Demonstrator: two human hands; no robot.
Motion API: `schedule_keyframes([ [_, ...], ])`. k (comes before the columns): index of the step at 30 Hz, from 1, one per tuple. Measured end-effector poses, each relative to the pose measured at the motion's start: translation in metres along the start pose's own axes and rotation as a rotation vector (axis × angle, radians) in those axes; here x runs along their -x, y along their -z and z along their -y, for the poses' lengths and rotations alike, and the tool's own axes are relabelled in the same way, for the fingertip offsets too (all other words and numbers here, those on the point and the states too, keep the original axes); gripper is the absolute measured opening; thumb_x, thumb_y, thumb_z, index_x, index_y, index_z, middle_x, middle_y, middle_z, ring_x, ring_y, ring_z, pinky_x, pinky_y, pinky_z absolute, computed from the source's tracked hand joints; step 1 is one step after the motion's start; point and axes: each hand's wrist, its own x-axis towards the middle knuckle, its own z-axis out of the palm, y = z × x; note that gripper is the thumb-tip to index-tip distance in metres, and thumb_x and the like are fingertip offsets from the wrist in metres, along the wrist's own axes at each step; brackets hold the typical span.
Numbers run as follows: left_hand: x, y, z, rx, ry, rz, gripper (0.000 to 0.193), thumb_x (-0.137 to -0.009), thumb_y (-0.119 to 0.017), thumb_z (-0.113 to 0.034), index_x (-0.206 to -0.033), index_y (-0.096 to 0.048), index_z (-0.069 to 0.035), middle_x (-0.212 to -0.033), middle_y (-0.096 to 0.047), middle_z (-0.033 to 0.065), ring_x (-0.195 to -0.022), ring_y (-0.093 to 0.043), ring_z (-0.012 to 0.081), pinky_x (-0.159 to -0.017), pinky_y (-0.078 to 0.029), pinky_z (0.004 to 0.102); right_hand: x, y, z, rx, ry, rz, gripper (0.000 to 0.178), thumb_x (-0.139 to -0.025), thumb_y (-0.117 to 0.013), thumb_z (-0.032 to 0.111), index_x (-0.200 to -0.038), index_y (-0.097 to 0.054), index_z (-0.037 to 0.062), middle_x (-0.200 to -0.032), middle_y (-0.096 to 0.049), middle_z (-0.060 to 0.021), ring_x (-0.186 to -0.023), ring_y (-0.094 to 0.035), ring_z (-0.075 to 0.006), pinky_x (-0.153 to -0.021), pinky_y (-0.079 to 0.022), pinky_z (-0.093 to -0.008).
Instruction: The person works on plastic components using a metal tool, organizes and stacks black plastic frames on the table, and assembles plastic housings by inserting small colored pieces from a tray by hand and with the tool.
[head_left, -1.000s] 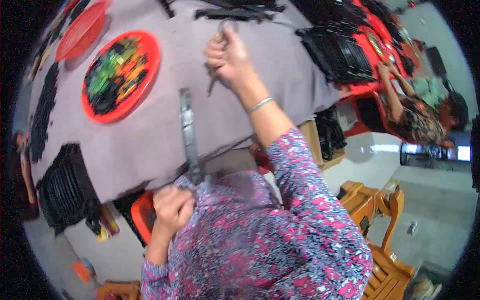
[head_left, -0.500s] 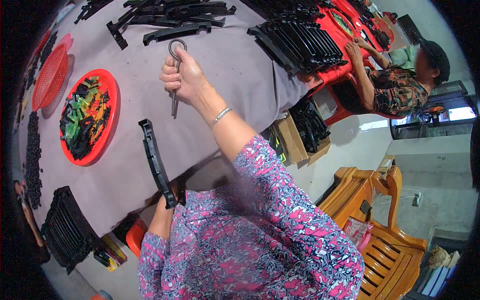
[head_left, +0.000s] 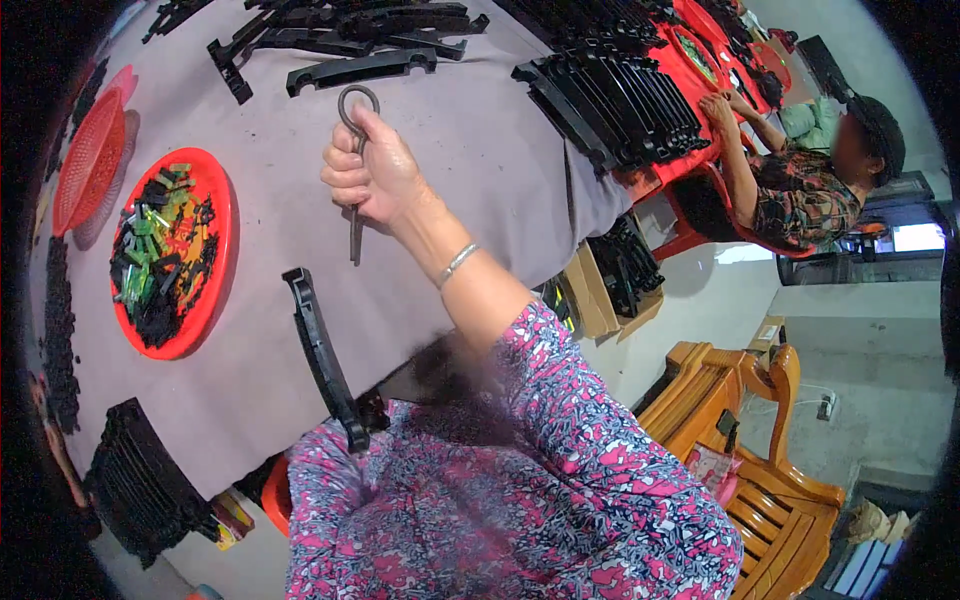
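Note:
My right hand [head_left: 378, 170] is closed in a fist around a dark metal rod with a ring-shaped end [head_left: 357, 232]. The ring sticks out above the fist and the straight shank points down below it. Nearer to me, a long black plastic strip [head_left: 322, 350] slants across the table edge, its near end over my left sleeve. My left hand is mostly hidden in shadow by that near end, and its fingers do not show. To the left stands a red round tray [head_left: 232, 235] holding small black, green and clear pieces.
Black strips [head_left: 362, 68] lie piled at the far side, and stacked ones [head_left: 625, 110] stand at the right. A red basket [head_left: 88, 170] and another stack [head_left: 145, 480] are on the left. A person [head_left: 810, 190] sits at the right, near a wooden bench [head_left: 760, 450].
The whole view has shifted slightly. My right hand still grips the ringed rod. My left forearm, bare before, is now hidden behind the sleeve and the black strip's near end.

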Motion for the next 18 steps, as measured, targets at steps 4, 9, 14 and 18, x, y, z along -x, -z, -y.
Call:
schedule_keyframes([
  [4,-0.009,-0.018,-0.006,-0.012,-0.006,0.119,0.037,-0.092,-0.053,-0.035,-0.111,-0.065,-0.005,-0.096,-0.064,0.0150,-0.092,-0.060,0.0245,-0.085,-0.047,0.0393,0.000,-0.002,-0.001,0.004,-0.008,-0.032,0.050,-0.101,-0.033,0.051,-0.067,-0.043,0.0151,-0.057,-0.027,0.0056,-0.047,-0.023,-0.0063,-0.037,-0.019,-0.0194],
  [9,-0.019,-0.035,-0.020,-0.034,-0.036,0.229,0.038,-0.092,-0.053,-0.035,-0.112,-0.065,-0.005,-0.098,-0.064,0.0152,-0.093,-0.060,0.0247,-0.086,-0.047,0.0395,0.000,0.000,0.001,0.046,0.010,-0.053,0.049,-0.100,-0.035,0.050,-0.067,-0.042,0.0147,-0.057,-0.027,0.0058,-0.047,-0.023,-0.0054,-0.038,-0.019,-0.0189],
  [14,-0.024,-0.053,-0.037,-0.059,-0.071,0.303,0.038,-0.092,-0.053,-0.036,-0.112,-0.065,-0.006,-0.099,-0.065,0.0155,-0.094,-0.060,0.0249,-0.086,-0.047,0.0397,0.001,0.002,-0.001,0.110,0.036,-0.067,0.050,-0.100,-0.036,0.049,-0.066,-0.043,0.0144,-0.056,-0.027,0.0058,-0.046,-0.024,-0.0051,-0.038,-0.019,-0.0190],
  [18,-0.031,-0.066,-0.056,-0.082,-0.098,0.351,0.038,-0.092,-0.053,-0.036,-0.112,-0.065,-0.006,-0.100,-0.065,0.0157,-0.094,-0.061,0.0251,-0.086,-0.047,0.0399,-0.002,0.003,-0.004,0.112,0.047,-0.099,0.049,-0.100,-0.037,0.049,-0.066,-0.042,0.0144,-0.055,-0.028,0.0057,-0.045,-0.024,-0.0050,-0.037,-0.018,-0.0192],
])
